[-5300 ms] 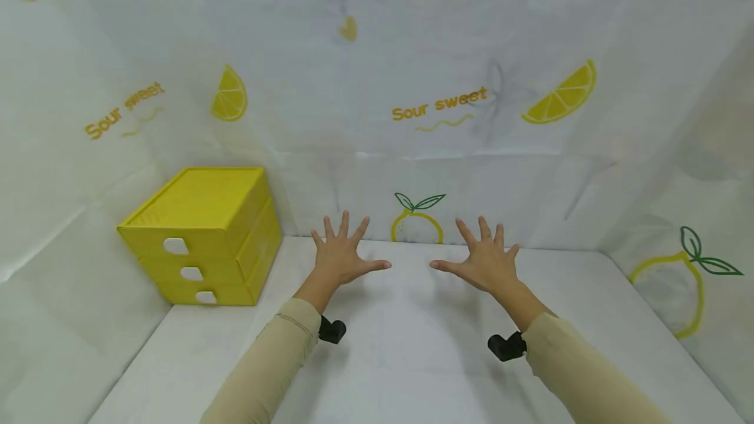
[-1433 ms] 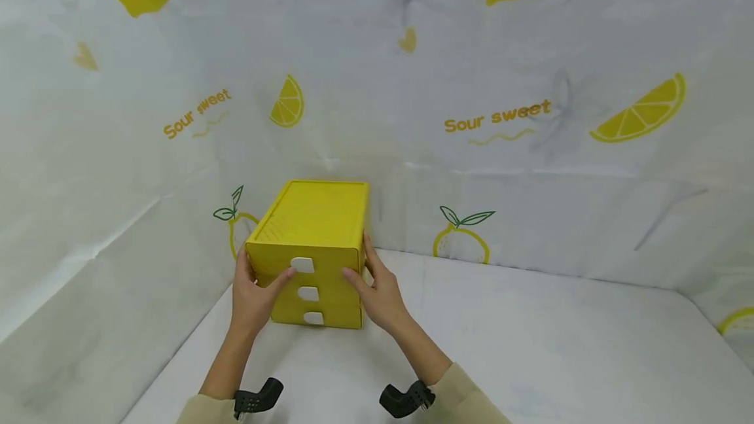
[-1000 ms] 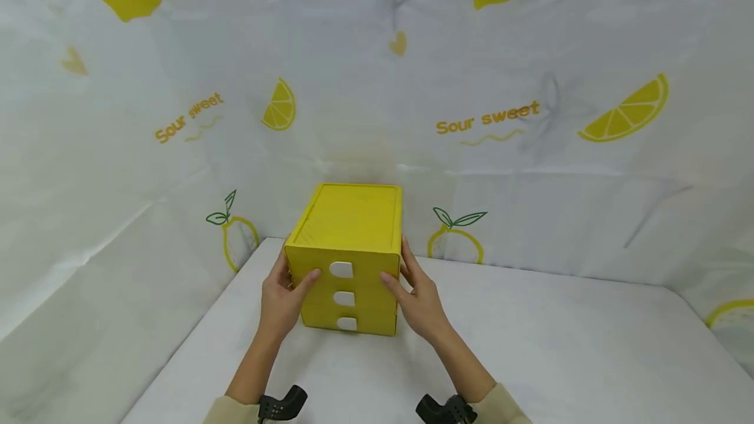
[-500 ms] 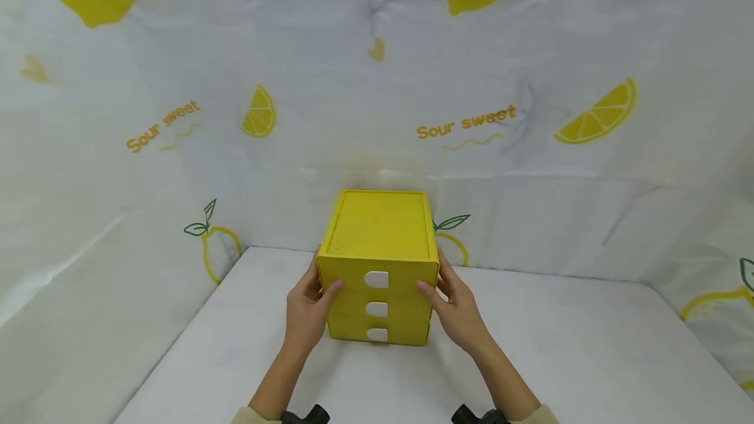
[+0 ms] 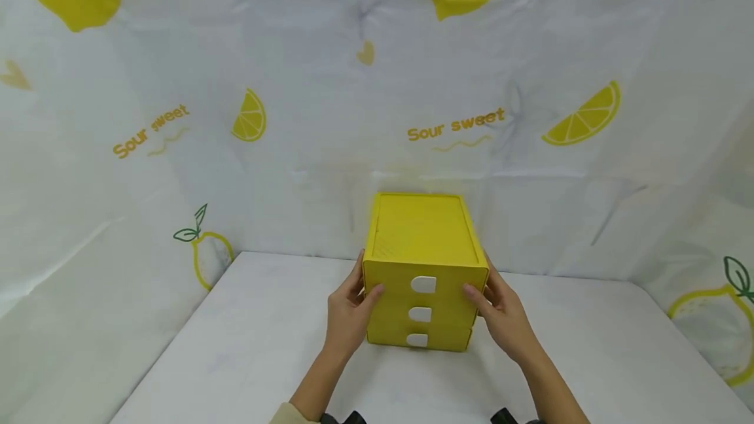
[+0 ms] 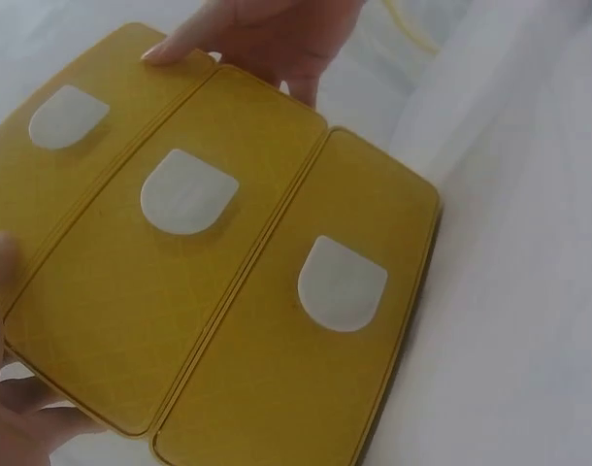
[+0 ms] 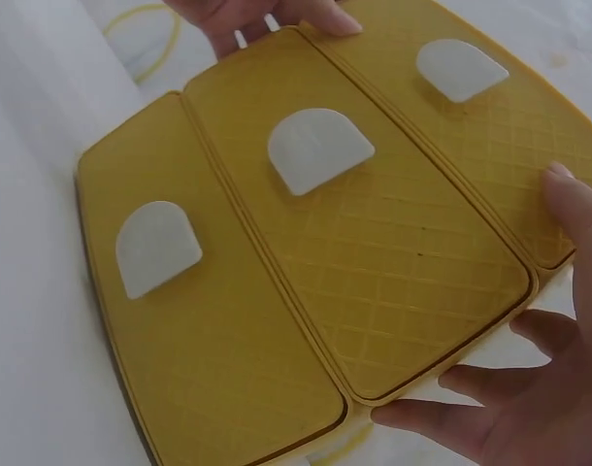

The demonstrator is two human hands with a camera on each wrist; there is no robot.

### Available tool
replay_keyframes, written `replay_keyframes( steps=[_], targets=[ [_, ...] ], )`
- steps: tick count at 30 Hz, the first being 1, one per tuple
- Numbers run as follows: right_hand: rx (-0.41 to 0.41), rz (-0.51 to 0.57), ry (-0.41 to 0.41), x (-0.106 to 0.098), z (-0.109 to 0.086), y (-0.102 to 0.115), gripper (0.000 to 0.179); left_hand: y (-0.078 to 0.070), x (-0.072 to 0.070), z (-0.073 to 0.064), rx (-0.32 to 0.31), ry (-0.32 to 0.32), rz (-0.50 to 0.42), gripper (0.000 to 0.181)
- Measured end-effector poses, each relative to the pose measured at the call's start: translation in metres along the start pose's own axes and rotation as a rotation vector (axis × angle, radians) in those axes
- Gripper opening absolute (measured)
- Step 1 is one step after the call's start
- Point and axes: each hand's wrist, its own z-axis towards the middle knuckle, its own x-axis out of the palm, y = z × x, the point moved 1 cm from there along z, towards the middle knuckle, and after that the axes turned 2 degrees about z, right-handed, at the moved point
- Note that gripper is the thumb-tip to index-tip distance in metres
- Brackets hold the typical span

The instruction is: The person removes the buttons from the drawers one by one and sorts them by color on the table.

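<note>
A yellow mini drawer unit (image 5: 421, 228) with three stacked drawers stands upright on the white table, its front facing me. Each drawer has a white rounded tab (image 7: 320, 150). My left hand (image 5: 347, 316) grips the unit's left side, thumb on the top drawer's front and fingers along the side wall. On the opposite side my right hand (image 5: 508, 322) holds it the same way, its thumb near the top drawer's right edge. Both wrist views show the drawers closed and fingertips partly hidden behind the side walls.
White cloth with lemon prints (image 5: 580, 116) hangs behind the table and along both sides. The white tabletop (image 5: 253, 332) extends left and right of the unit, its back edge meeting the cloth. Black wrist cameras (image 5: 353, 417) show at the bottom edge.
Both hands, first spread open above the table, have taken hold of the drawer unit. It has moved from the back left corner rightward to around the middle of the table.
</note>
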Motion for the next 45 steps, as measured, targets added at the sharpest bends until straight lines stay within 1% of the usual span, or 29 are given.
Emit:
replay_keyframes(
  steps=[8, 13, 17, 20, 25, 29, 35, 39, 43, 45],
  targets=[
    [-0.02, -0.047, -0.031, -0.031, -0.007, -0.007, 0.065, -0.001, 0.033, 0.001, 0.001, 0.003, -0.025, 0.07],
    [-0.025, -0.079, -0.059, -0.041, -0.009, -0.012, 0.061, -0.003, 0.045, 0.002, 0.013, 0.016, 0.001, 0.069],
    [-0.006, -0.088, -0.057, -0.039, -0.007, -0.013, 0.061, -0.003, 0.047, 0.003, 0.019, -0.007, 0.033, 0.068],
    [0.011, -0.081, -0.048, -0.036, -0.007, -0.01, 0.062, -0.003, 0.043, 0.003, 0.005, -0.015, 0.033, 0.068],
    [0.019, -0.071, -0.047, -0.034, -0.008, -0.008, 0.061, -0.003, 0.039, 0.005, -0.006, 0.014, 0.023, 0.07],
    [0.006, -0.078, -0.061, -0.036, -0.009, -0.009, 0.061, -0.001, 0.04, 0.006, 0.005, 0.039, 0.028, 0.071],
    [0.019, -0.094, -0.06, -0.039, -0.01, -0.011, 0.062, -0.003, 0.041, 0.006, -0.006, 0.053, 0.019, 0.071],
    [0.024, -0.116, -0.076, -0.041, -0.01, -0.013, 0.061, -0.003, 0.042, 0.005, 0.002, 0.071, 0.024, 0.071],
    [0.016, -0.107, -0.09, -0.044, -0.009, -0.011, 0.063, -0.005, 0.041, 0.006, 0.011, 0.081, 0.049, 0.072],
    [0.022, -0.107, -0.11, -0.047, -0.01, -0.005, 0.068, -0.006, 0.04, 0.007, 0.016, 0.102, 0.089, 0.073]
  ],
)
